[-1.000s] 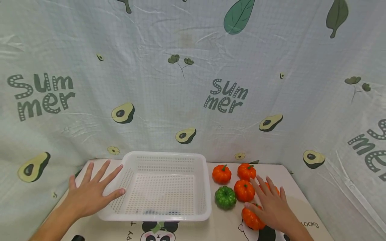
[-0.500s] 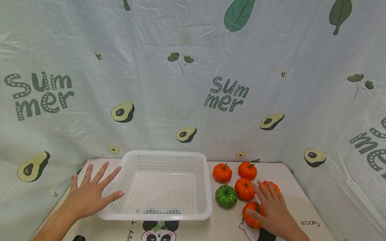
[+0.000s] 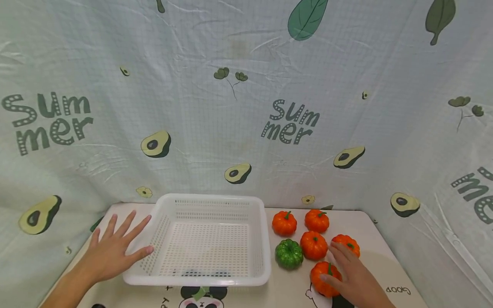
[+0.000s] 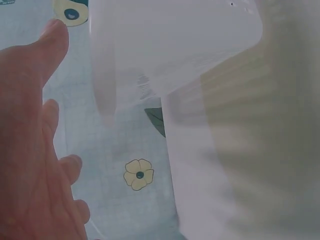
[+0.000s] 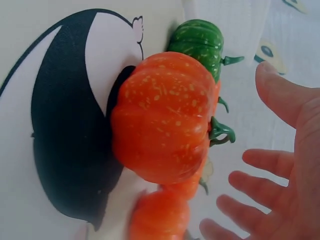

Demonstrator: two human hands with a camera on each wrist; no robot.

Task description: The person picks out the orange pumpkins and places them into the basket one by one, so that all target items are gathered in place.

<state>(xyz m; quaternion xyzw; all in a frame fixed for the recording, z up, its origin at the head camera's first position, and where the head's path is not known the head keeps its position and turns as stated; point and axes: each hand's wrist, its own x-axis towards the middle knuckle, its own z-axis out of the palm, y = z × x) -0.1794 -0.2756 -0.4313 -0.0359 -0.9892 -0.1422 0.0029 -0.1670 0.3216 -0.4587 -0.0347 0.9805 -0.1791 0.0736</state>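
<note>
Both hands (image 3: pixel 108 254) (image 3: pixel 356 276), fingers spread and holding nothing, hover over a panda-printed table (image 3: pixel 285 293) before avocado-patterned cloth (image 3: pixel 192 115).

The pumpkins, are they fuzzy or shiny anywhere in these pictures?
Right wrist view: the big front pumpkin shows clear speckles, the lowest orange pumpkin looks blurry; head view: the green pumpkin has small shiny spots; left wrist view: no pumpkins, but the white basket looks washed out.

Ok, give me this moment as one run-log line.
left hand: fingers spread, beside white basket | right hand: above nearest orange pumpkin, not gripping | green pumpkin: on table, right of basket
</note>
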